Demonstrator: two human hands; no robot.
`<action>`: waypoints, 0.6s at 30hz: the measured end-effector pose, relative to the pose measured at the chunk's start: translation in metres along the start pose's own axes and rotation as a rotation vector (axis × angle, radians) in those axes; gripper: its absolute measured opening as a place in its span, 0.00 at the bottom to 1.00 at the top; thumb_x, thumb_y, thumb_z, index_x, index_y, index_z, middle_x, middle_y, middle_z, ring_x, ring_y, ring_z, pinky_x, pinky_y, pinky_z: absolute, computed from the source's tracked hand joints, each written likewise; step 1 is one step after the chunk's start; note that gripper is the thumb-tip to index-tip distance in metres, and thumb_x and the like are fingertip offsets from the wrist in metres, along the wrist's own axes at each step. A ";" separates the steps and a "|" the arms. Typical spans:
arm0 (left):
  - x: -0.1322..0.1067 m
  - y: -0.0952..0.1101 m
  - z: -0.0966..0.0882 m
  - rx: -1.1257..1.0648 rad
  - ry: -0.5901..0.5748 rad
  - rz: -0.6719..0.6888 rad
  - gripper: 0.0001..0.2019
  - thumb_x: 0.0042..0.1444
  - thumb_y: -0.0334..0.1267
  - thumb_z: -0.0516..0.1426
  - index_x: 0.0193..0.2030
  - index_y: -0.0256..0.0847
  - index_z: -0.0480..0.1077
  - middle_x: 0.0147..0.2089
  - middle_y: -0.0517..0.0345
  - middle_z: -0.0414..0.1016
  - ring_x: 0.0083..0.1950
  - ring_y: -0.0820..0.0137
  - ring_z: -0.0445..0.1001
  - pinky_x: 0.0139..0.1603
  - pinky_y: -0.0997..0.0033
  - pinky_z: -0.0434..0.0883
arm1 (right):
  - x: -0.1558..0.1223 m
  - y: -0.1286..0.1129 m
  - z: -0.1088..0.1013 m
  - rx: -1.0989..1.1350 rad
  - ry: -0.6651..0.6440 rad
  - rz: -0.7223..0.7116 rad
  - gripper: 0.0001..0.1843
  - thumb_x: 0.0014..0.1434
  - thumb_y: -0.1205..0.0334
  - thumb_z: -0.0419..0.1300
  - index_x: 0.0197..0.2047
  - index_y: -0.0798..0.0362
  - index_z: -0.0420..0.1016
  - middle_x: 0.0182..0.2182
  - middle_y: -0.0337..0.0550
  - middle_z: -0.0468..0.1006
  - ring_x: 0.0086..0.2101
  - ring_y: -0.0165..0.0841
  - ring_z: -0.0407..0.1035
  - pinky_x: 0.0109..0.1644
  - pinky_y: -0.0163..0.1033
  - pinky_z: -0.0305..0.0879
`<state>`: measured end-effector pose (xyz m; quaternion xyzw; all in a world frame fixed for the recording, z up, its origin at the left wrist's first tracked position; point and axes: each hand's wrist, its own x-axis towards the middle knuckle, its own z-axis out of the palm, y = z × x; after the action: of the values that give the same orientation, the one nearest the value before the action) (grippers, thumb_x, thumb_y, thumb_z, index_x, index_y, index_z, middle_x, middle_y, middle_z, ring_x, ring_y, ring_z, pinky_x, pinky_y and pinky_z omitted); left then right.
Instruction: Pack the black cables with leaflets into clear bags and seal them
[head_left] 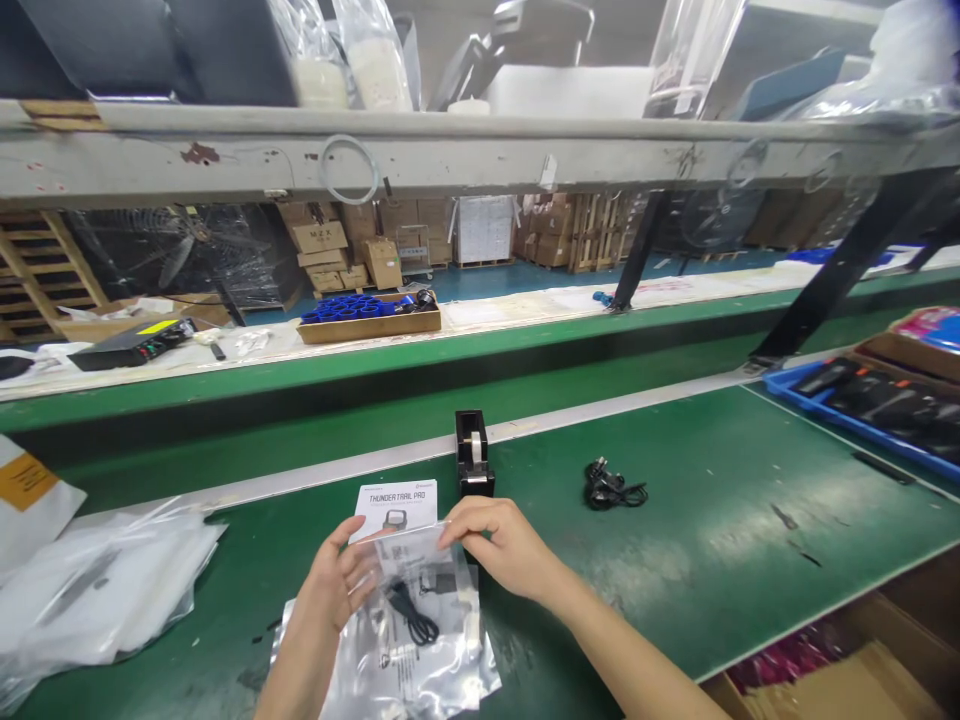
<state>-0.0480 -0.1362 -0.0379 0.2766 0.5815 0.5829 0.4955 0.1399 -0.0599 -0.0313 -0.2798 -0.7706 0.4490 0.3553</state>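
Observation:
My left hand and my right hand hold a clear plastic bag over the green table. A black cable and a white booklet reading "THUNDER TRAIL PRO" sit in the bag. The left thumb and fingers pinch the bag's left edge. The right fingers are closed on its upper right corner, just in front of a black tape dispenser. Under the hands lies a stack of more clear bags.
A coiled black cable lies right of the dispenser. White and clear bags pile at the left. A blue tray of dark devices sits at right, cardboard boxes at bottom right. A conveyor and shelf run across behind.

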 end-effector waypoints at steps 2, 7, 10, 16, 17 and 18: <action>0.000 -0.002 0.007 0.160 0.002 -0.017 0.26 0.40 0.54 0.59 0.44 0.41 0.66 0.36 0.55 0.78 0.40 0.62 0.74 0.43 0.64 0.68 | -0.001 0.002 0.000 -0.009 -0.022 -0.035 0.20 0.48 0.79 0.47 0.31 0.51 0.77 0.32 0.38 0.76 0.35 0.28 0.69 0.42 0.33 0.63; -0.004 -0.013 0.011 0.261 -0.042 -0.005 0.16 0.40 0.51 0.61 0.28 0.40 0.70 0.25 0.62 0.74 0.32 0.68 0.71 0.33 0.75 0.65 | 0.006 0.007 -0.009 -0.252 0.399 0.264 0.14 0.58 0.59 0.48 0.43 0.53 0.69 0.43 0.46 0.69 0.31 0.29 0.68 0.38 0.38 0.63; -0.007 -0.018 0.013 0.184 -0.001 -0.012 0.15 0.41 0.51 0.60 0.28 0.41 0.68 0.24 0.63 0.73 0.29 0.69 0.71 0.29 0.75 0.65 | 0.019 0.016 -0.017 -0.375 0.497 0.438 0.15 0.56 0.52 0.51 0.30 0.55 0.71 0.36 0.47 0.69 0.32 0.35 0.68 0.41 0.44 0.60; -0.009 -0.023 0.020 0.041 0.042 -0.046 0.16 0.41 0.48 0.61 0.34 0.42 0.68 0.33 0.58 0.77 0.39 0.63 0.74 0.35 0.69 0.69 | 0.032 0.023 -0.011 -0.174 0.438 0.464 0.15 0.56 0.52 0.51 0.29 0.55 0.68 0.29 0.41 0.72 0.26 0.31 0.71 0.33 0.37 0.64; -0.009 -0.023 0.021 0.028 0.047 -0.062 0.17 0.41 0.48 0.61 0.36 0.42 0.68 0.33 0.58 0.77 0.39 0.63 0.75 0.36 0.68 0.70 | 0.030 0.023 -0.006 -0.134 0.436 0.460 0.16 0.57 0.51 0.49 0.30 0.55 0.68 0.31 0.42 0.73 0.26 0.30 0.72 0.32 0.36 0.64; -0.009 -0.023 0.021 0.022 0.048 -0.080 0.18 0.42 0.48 0.61 0.38 0.43 0.67 0.33 0.59 0.77 0.38 0.63 0.75 0.36 0.67 0.70 | 0.027 0.023 -0.002 -0.105 0.440 0.454 0.17 0.57 0.50 0.48 0.31 0.55 0.69 0.34 0.43 0.73 0.28 0.30 0.72 0.33 0.36 0.65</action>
<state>-0.0203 -0.1397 -0.0542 0.2444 0.6103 0.5628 0.5011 0.1278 -0.0287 -0.0433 -0.5529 -0.6155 0.4049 0.3893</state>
